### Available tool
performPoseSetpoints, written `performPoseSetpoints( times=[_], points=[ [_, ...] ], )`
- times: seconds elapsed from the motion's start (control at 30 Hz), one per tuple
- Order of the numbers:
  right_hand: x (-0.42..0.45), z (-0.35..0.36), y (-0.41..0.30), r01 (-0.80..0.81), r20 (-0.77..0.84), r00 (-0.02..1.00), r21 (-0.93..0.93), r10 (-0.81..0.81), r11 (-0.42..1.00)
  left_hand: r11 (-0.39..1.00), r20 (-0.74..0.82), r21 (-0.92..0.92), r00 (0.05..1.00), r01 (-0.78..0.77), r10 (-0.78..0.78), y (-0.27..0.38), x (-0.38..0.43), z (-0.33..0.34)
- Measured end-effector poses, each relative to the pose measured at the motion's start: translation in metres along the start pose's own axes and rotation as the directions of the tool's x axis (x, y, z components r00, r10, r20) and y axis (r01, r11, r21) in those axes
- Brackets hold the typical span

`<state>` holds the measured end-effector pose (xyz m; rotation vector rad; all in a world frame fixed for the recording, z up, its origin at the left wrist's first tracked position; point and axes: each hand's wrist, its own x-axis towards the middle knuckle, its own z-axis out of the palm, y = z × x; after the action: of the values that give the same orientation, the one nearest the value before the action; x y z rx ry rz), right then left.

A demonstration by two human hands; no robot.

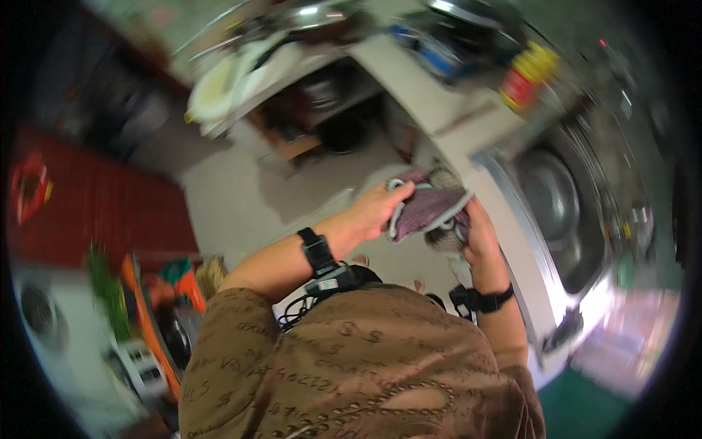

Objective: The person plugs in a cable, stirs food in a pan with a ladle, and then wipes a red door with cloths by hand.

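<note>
A folded purple cloth (430, 209) with pale grey edging is held between both hands, above the floor and beside the counter. My left hand (383, 208) grips its left side, the thumb lying over the top. On the right side, my right hand (481, 228) has its fingers around the cloth's edge, partly behind it. A loop shows at the cloth's upper left corner. Both wrists wear black straps with small devices.
To the right, a metal sink (554, 203) is set into the pale counter (422, 93). A yellow container with a red label (526, 79) stands beyond it. A white cutting board (219, 88) lies far left on the counter. Red cabinet doors (104, 197) are at left.
</note>
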<state>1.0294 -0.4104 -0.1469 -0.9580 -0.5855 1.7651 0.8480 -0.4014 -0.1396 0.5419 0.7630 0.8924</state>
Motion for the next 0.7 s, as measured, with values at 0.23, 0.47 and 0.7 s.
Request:
performPoseSetpoints(
  times=[0.23, 0.47, 0.7],
  points=[
    [0.008, 0.067, 0.061, -0.041, 0.346, 0.914, -0.445, 0.214, 0.895, 0.946, -0.324, -0.13, 0.914, -0.298, 0.244, 0.009, -0.114, -0.111],
    [0.016, 0.138, 0.126, -0.006, 0.42, 0.813, -0.687, 0.403, 0.727, 0.943, -0.6, 0.239, 0.728, -0.233, 0.332, 0.011, -0.233, -0.194],
    [0.004, 0.302, 0.227, 0.466, 0.684, 0.61, -0.718, 0.401, 0.517, 0.931, -0.742, 0.324, 0.565, -0.169, 0.361, 0.03, -0.363, -0.266]
  ],
)
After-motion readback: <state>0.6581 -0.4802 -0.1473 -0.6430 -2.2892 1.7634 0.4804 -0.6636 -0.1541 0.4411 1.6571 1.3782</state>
